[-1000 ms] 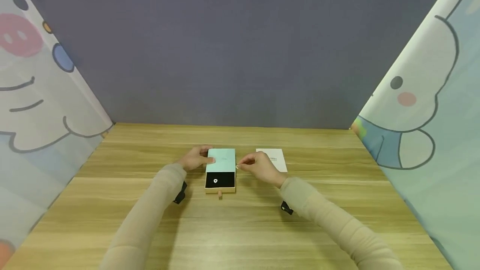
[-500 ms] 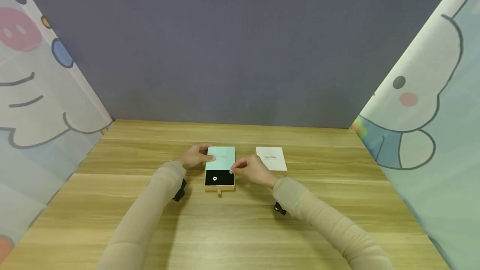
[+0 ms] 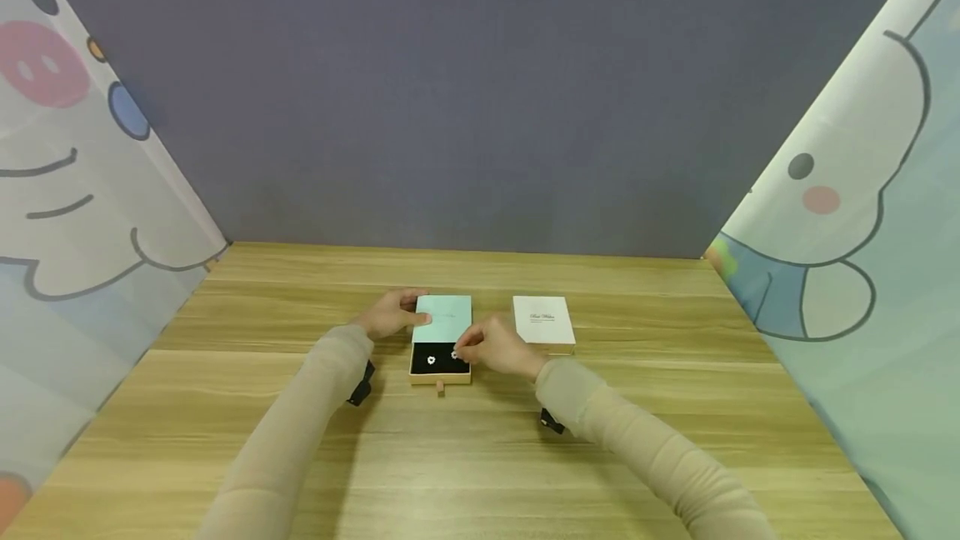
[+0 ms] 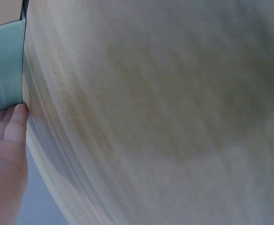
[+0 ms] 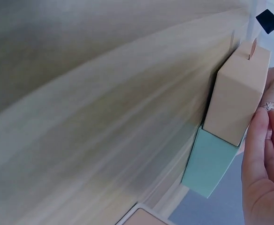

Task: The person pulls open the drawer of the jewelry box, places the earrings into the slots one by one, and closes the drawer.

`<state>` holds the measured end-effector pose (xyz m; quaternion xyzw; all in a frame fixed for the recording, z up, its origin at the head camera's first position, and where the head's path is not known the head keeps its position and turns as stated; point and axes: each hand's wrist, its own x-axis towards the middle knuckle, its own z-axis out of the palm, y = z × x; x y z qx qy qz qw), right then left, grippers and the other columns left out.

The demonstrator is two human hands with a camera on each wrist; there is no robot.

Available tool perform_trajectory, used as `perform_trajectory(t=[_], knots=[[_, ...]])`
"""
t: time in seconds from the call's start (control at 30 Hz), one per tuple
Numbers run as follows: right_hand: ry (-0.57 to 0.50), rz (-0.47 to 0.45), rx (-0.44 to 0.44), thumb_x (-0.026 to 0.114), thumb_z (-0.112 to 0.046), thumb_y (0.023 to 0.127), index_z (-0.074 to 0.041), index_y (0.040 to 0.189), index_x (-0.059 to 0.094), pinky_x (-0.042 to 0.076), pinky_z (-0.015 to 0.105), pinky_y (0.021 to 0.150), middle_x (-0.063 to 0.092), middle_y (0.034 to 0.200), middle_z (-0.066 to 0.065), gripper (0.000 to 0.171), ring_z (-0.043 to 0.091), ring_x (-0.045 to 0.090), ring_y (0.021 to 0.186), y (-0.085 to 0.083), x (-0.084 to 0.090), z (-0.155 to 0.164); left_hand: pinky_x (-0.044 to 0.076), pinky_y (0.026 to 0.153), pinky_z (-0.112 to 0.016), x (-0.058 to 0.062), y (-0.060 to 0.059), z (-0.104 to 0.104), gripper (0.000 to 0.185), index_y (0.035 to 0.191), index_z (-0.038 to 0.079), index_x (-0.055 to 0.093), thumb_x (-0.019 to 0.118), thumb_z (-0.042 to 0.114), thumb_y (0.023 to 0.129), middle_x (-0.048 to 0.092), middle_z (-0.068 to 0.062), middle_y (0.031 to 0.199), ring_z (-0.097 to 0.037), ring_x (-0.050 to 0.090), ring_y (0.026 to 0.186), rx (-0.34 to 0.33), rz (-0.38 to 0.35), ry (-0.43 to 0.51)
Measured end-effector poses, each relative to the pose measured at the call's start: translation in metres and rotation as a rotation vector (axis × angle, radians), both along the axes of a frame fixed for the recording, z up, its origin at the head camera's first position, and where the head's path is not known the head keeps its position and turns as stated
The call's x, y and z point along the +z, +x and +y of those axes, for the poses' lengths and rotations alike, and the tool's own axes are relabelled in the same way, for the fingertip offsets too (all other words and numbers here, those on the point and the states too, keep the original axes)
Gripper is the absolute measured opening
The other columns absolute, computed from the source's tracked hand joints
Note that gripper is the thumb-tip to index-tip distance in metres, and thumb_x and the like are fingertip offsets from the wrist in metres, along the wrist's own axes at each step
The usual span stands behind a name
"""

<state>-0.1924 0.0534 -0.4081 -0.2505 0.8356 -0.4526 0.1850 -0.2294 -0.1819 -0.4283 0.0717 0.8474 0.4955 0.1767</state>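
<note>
A small jewelry box has a mint-green sleeve [image 3: 450, 311] and a tan drawer [image 3: 442, 378] pulled partway out toward me. On the drawer's black pad lies a small silvery-white stud earring [image 3: 431, 360], left of the middle. My left hand [image 3: 386, 315] holds the sleeve from its left side, thumb on top, fingers along the far edge. Thumb and fingertips of my right hand [image 3: 497, 346] pinch a matching earring [image 5: 269, 106], over the right part of the black pad. In the right wrist view that hand [image 5: 263, 183] is beside the drawer's wall.
To the right of the jewelry box stands a white-topped box [image 3: 543, 322] with dark lettering, close behind the right hand. Both boxes are on a wood-grain table [image 3: 480, 457]. A grey panel [image 3: 465, 107] rises at the table's far edge, with cartoon-printed sheets on both sides.
My right hand has moved left and nearer to me, carrying the earring from beside the sleeve to over the black pad. The left hand stays on the box.
</note>
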Motion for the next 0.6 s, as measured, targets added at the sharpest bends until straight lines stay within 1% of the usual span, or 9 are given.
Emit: perform_trajectory(t=[0.13,0.37,0.47,0.6], knots=[[0.045,-0.02,-0.018,0.067,-0.011,0.083,-0.007,0.084,0.072,0.054,0.026,0.062,0.07,0.077,0.004,0.007,0.009,0.062,0.065,0.002,0.002,-0.004,0.03,0.106,-0.053,-0.001,-0.001,-0.001,0.068,0.141,0.004,0.033,0.066,0.026,0.085,0.03,-0.022,0.145,-0.04,0.03,0.132,-0.006,0.002,0.004],[0.122,-0.088,-0.064,0.068,-0.007,0.081,-0.004,0.078,0.071,0.056,0.029,0.063,0.068,0.071,0.003,0.005,0.01,0.063,0.06,0.003,0.01,-0.015,0.03,0.106,-0.054,-0.001,-0.001,-0.002,0.068,0.141,0.002,0.033,0.065,0.026,0.086,0.029,-0.024,0.144,-0.041,0.029,0.132,-0.015,0.006,0.011],[0.169,-0.086,-0.075,0.068,-0.007,0.081,-0.005,0.076,0.071,0.056,0.027,0.061,0.068,0.069,0.002,0.006,0.009,0.063,0.058,0.002,0.013,-0.018,0.03,0.106,-0.053,-0.001,-0.002,-0.002,0.067,0.141,0.003,0.033,0.064,0.026,0.087,0.03,-0.023,0.144,-0.04,0.029,0.132,-0.011,0.004,0.018],[0.205,-0.075,-0.068,0.067,-0.006,0.081,-0.005,0.076,0.071,0.055,0.026,0.059,0.068,0.067,0.001,0.007,0.009,0.063,0.057,0.001,0.015,-0.019,0.03,0.106,-0.052,-0.001,-0.002,-0.001,0.067,0.141,0.004,0.032,0.064,0.027,0.087,0.029,-0.022,0.145,-0.039,0.028,0.133,-0.014,-0.001,0.016]])
